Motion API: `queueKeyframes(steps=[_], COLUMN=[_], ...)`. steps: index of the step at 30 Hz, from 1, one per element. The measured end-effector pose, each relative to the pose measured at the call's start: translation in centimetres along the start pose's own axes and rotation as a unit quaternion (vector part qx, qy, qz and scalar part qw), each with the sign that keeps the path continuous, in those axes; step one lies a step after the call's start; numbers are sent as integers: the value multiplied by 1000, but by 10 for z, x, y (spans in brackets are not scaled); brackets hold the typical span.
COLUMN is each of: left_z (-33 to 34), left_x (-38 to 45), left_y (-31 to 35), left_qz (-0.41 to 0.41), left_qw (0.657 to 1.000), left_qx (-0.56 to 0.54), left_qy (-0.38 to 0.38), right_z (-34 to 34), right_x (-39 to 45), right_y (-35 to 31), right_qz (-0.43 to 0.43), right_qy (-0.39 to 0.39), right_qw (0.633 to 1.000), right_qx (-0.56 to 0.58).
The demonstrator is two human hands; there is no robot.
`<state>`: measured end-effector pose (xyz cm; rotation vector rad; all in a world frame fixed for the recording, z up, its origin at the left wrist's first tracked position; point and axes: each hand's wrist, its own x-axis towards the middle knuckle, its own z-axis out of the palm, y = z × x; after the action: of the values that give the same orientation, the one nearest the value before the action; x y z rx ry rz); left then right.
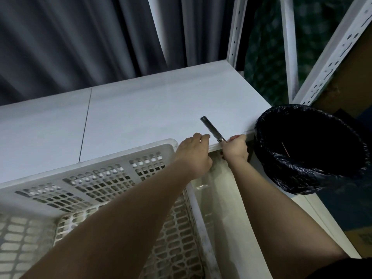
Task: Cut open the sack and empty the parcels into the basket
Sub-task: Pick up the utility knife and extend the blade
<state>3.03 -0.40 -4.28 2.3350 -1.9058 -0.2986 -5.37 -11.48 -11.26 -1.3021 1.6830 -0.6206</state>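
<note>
A metal utility knife (211, 128) lies with its far end on the white shelf (141, 109), pointing away and to the left. My right hand (235, 148) grips its near end at the shelf's front edge. My left hand (194, 154) rests on the shelf edge just left of the knife, fingers curled over the edge and holding nothing that I can see. The white perforated plastic basket (112, 170) stands below the shelf at the lower left, with nothing visible inside. No sack or parcels are in view.
A bin lined with a black plastic bag (308, 148) stands to the right of the shelf. White slotted rack posts (330, 55) rise at the upper right. Dark curtains (70, 41) hang behind the shelf.
</note>
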Motion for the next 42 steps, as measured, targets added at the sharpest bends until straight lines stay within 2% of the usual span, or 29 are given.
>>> queueKeyframes(steps=[4, 7, 10, 13, 19, 24, 26, 29, 31, 33, 36, 42], left_z=[-9, -26, -53, -92, -186, -241, -253, -267, -277, -285, -288, -272], left_x=[-3, -11, -20, -38, -118, -196, -227, -273, -307, -337, -377, -435], left_y=[4, 13, 27, 43, 73, 85, 88, 93, 96, 96, 92, 88], left_qz=[-2, -11, -41, -72, -111, -145, -168, -173, -167, -158, -142, -113], left_qw=[1000, 998, 993, 988, 990, 977, 947, 846, 781, 732, 703, 696], left_qx=[7, 16, 14, 18, -22, -154, -275, -504, -599, -655, -685, -696], left_qy=[-24, -59, -106, -135, -89, -21, -3, 21, 63, 101, 131, 136], right_z=[-3, -16, -36, -63, -123, -169, -185, -203, -216, -224, -229, -221], right_x=[-9, -31, -58, -97, -204, -302, -342, -399, -438, -471, -511, -562], right_y=[-5, -17, -34, -55, -94, -121, -126, -129, -128, -123, -109, -82], right_qz=[56, 114, 152, 136, 89, 32, 3, -55, -101, -150, -190, -194], right_qy=[-105, -193, -226, -235, -248, -301, -330, -370, -391, -408, -437, -462], right_qw=[991, 965, 943, 933, 935, 921, 912, 894, 882, 874, 858, 827], right_qx=[62, 132, 191, 235, 237, 245, 244, 245, 241, 217, 191, 254])
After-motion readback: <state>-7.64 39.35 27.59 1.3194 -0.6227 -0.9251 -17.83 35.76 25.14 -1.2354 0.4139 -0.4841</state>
